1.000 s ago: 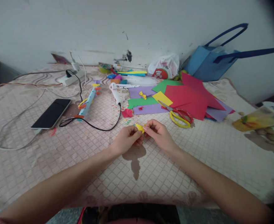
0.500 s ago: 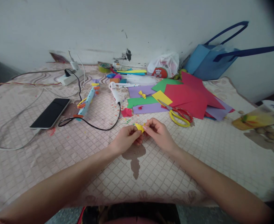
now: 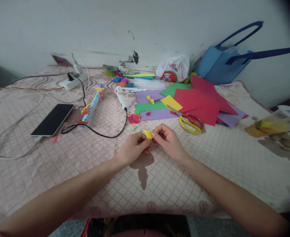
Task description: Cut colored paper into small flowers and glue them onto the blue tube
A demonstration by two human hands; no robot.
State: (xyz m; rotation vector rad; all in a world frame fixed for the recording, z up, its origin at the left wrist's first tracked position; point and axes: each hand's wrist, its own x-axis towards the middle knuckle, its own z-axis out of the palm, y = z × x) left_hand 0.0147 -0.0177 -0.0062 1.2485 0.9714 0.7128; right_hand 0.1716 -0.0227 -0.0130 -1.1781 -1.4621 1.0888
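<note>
A small folded yellow paper piece (image 3: pixel 148 134) is pinched between both hands just above the quilted table cover (image 3: pixel 61 164). My left hand (image 3: pixel 133 148) grips it from the left with thumb and fingers. From the right, my right hand (image 3: pixel 168 140) holds its other end with the fingertips. Both hands touch each other at the paper, in the middle of the table. A dark stain (image 3: pixel 142 166) lies under them.
Yellow-and-red scissors (image 3: pixel 190 122) lie on coloured paper sheets (image 3: pixel 199 102) beyond my right hand. A glue gun (image 3: pixel 120 96) with black cord, a light-blue tube (image 3: pixel 92 107), a phone (image 3: pixel 52 119) and a power strip (image 3: pixel 73 82) are left. A blue bag (image 3: pixel 221 67) stands at the back right.
The hands and yellow paper stay almost where they were; only the fingers shift slightly on the paper.
</note>
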